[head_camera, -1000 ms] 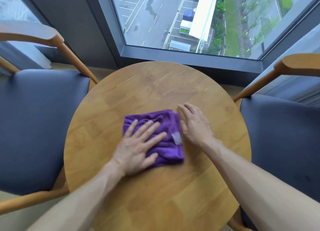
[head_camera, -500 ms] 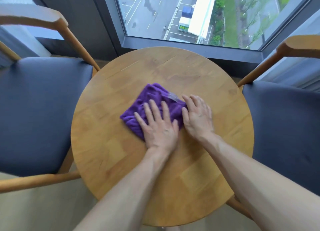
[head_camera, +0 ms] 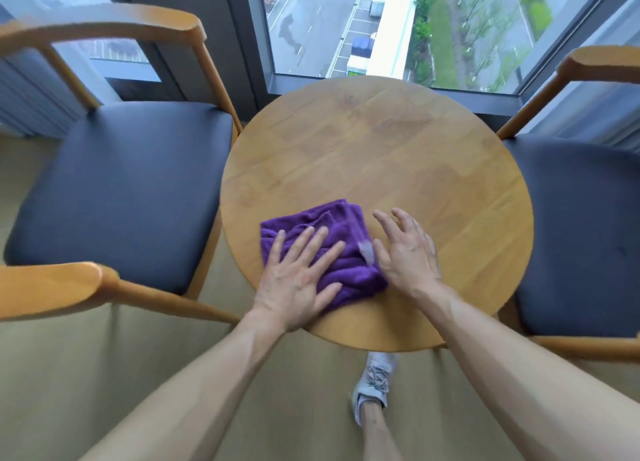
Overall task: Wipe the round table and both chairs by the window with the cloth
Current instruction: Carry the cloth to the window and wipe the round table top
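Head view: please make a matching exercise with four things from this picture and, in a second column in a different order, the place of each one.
Things:
1. purple cloth
2. left hand
3. right hand
4. grey shoe

Places:
A. on the floor, below the near table edge
B. flat on top of the cloth
C. on the round table, near its front edge
D. at the cloth's right edge, fingers spread

Pairs: 1-C, 2-B, 3-D, 4-A

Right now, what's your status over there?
Left hand flat on purple cloth, right hand open beside it. Cloth on round table, near edge. Nothing blocking.
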Motion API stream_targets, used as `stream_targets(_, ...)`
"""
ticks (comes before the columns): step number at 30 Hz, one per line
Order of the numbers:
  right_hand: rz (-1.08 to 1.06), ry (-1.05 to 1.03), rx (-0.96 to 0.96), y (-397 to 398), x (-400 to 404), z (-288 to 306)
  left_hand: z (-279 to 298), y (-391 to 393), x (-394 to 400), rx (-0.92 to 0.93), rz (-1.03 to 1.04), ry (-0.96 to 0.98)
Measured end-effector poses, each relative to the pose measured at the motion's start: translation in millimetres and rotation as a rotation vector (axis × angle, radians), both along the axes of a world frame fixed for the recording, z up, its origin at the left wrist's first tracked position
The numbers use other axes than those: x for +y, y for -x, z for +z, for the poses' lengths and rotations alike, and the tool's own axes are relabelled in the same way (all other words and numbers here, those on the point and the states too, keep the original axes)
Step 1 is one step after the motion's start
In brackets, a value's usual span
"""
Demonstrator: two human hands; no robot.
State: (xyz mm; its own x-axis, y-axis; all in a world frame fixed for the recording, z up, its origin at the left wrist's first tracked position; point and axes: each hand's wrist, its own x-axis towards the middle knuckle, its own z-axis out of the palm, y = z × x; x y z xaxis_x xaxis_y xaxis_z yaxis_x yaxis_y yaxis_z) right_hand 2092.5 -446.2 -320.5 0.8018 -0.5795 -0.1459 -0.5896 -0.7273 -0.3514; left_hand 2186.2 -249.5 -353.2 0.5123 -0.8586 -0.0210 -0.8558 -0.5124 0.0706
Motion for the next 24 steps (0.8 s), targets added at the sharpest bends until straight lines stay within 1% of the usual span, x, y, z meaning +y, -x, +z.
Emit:
stream_targets(2,-0.004,-0.021,0.001,6.0,22.6,-0.6,-0.3,-4.1,28.1,0.011,0.142,-0.017)
stream_targets(4,-0.013,-0.039,-0.001,13.4,38.6,-1.4,-0.9,9.1,39.4,0.029,0.287,-0.015)
stream_targets(7,-0.039,-0.047,-0.031,27.0,50.6,-0.9,-1.7,47.8,27.0,0.063,0.457,0.012)
stream_targets(9,-0.061,-0.037,-0.051,37.1,51.1,1.2,-0.2,76.3,8.3,0.089,0.485,0.030)
stream_targets(11,-0.091,-0.003,-0.063,49.6,46.4,5.3,3.9,103.3,-15.2,0.127,0.425,0.034)
stream_targets(14,-0.162,0.057,-0.083,72.4,32.5,13.5,8.8,134.4,-57.9,0.188,0.261,0.030)
stream_targets(17,-0.290,0.124,-0.129,98.4,12.9,19.0,11.1,150.6,-107.7,0.277,0.093,-0.082)
stream_targets(19,-0.421,0.155,-0.151,116.8,-0.5,20.1,18.4,153.4,-136.4,0.274,-0.026,-0.119)
stream_targets(21,-0.588,0.105,-0.177,133.1,-9.5,20.1,26.2,150.4,-157.4,0.247,-0.172,-0.082)
stream_targets(22,-0.670,0.067,-0.196,139.9,-11.7,19.3,29.3,145.6,-165.5,0.268,-0.228,-0.031)
stream_targets(24,-0.772,0.008,-0.218,148.3,-8.4,15.7,34.6,128.8,-175.5,0.417,-0.290,0.089)
